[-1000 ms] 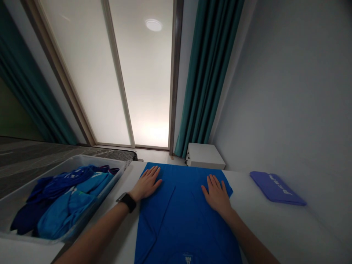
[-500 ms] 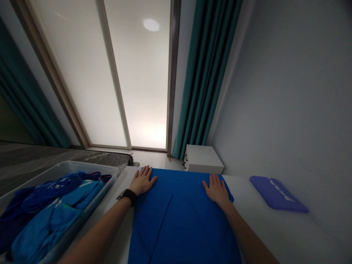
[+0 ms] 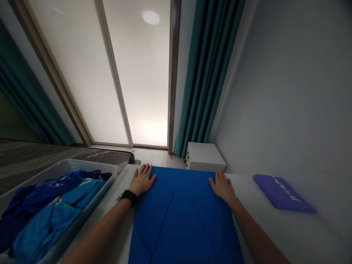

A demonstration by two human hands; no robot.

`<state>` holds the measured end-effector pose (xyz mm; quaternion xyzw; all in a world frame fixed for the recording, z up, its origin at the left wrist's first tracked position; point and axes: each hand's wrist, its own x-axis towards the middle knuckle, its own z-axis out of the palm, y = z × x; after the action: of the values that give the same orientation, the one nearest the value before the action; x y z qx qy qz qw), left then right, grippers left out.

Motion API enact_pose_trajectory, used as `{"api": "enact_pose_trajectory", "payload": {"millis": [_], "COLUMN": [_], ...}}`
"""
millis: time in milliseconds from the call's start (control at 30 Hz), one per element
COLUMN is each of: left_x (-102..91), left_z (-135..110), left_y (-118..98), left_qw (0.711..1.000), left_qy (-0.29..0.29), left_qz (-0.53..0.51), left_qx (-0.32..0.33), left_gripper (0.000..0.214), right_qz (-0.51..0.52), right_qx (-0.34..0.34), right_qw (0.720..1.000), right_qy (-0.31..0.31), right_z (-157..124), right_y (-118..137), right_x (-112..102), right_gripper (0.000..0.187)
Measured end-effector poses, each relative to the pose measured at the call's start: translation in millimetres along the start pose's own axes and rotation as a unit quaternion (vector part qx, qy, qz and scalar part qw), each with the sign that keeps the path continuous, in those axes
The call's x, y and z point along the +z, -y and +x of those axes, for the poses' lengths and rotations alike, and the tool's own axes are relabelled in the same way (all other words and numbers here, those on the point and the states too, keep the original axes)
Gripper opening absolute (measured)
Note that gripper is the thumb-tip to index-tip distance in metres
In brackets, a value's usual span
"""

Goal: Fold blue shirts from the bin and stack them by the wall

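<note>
A blue garment [image 3: 181,216] lies spread on the white table [image 3: 255,227], with a few creases running down it; its near end runs out of view. My left hand [image 3: 141,180] rests flat on its far left corner, fingers spread and pointing away from me. On that wrist is a watch with a black band. Over the far right corner lies my right hand [image 3: 222,186], palm down and fingers stretched out. Neither hand grips the cloth.
To the left stands a clear plastic bin [image 3: 110,169] with several blue garments in it. A folded purple garment [image 3: 284,193] with white lettering lies at the right by the wall. Beyond the table are a white cabinet [image 3: 205,152] and a teal curtain [image 3: 210,77].
My right hand has slid a little to the right along the garment's far edge, and the corner fold sticking out there is no longer seen. My left hand has stayed in place.
</note>
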<state>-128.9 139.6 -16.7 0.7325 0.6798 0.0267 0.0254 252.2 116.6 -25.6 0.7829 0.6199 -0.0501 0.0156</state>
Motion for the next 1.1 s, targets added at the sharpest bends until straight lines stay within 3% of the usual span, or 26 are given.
{"api": "enact_pose_trajectory", "payload": {"millis": [600, 900, 1100], "left_x": [-3.6, -14.1, -9.8], "left_z": [2, -7, -19], "left_y": [0, 3, 4], "left_qw": [1.000, 0.999, 0.999], "left_qy": [0.020, -0.004, -0.022], "left_qz": [0.009, 0.031, 0.046], "left_qx": [-0.008, -0.017, 0.016], "left_gripper": [0.070, 0.063, 0.063], "right_qz": [-0.004, 0.001, -0.012], "right_qx": [0.035, 0.018, -0.009], "right_qw": [0.999, 1.000, 1.000], "right_qy": [0.017, 0.019, 0.000], "right_z": [-2, -4, -19], "right_y": [-3, -7, -8], "right_x": [4, -7, -7], "right_gripper": [0.076, 0.071, 0.067]}}
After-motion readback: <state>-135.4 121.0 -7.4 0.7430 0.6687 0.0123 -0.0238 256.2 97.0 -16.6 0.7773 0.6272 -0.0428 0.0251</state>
